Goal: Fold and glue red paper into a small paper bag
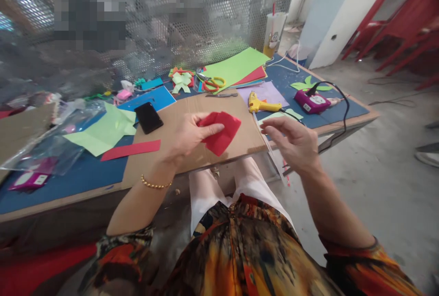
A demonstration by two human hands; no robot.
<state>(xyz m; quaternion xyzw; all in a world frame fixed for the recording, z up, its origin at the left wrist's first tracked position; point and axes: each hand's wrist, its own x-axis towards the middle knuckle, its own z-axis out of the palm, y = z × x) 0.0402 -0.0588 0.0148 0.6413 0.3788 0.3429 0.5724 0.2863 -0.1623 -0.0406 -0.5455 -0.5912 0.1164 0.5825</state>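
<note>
My left hand (194, 133) is closed on a folded piece of red paper (222, 136), with the thumb pressed flat on its face. The paper is held above a brown cardboard sheet (178, 108) on the table. To the right of it, my right hand (297, 142) is raised near the table's front edge, its fingers loosely bent and apart, with nothing visible in them. Just beyond that hand lies a yellow glue gun (262, 103). Clear sticks (274, 161) stick out over the edge beside my right fingers.
On the cardboard are a red paper strip (132, 149), a black phone (148, 118) and a cutter knife (222, 95). Yellow-handled scissors (214, 84) lie by green sheets (240, 65). A purple power socket (313, 100) with a black cable and a drink cup (273, 35) stand at right.
</note>
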